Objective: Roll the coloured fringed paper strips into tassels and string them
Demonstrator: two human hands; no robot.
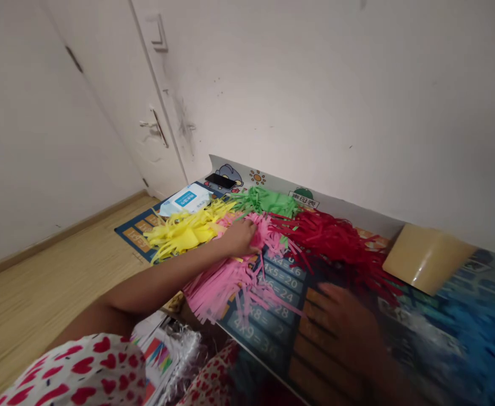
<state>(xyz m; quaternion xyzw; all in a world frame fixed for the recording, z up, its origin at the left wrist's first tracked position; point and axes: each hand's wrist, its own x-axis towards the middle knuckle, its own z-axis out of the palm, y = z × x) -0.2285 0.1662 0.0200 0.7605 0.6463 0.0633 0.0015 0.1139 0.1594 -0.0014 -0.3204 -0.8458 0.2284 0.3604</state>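
My left hand (239,237) reaches across the table, its fingers closed on a bunch of pink fringed paper (226,285). Long cut strips of that paper spread toward the front edge. Nearer to me on the right, my right hand (344,316) is smeared by motion above the printed mat (268,324); its fingers look stretched out, with nothing visible in them. Around the pink bunch lie yellow fringed paper (188,234) on the left, green fringed paper (270,200) behind, and red fringed paper (336,237) on the right.
A pack of wipes (186,200) and a dark phone-like slab (221,180) lie at the back left. A shiny tan box-like object (427,256) stands right, near blue shredded material (476,338). Tinsel-like silver strands (184,349) are below the front edge. The wall borders the table behind.
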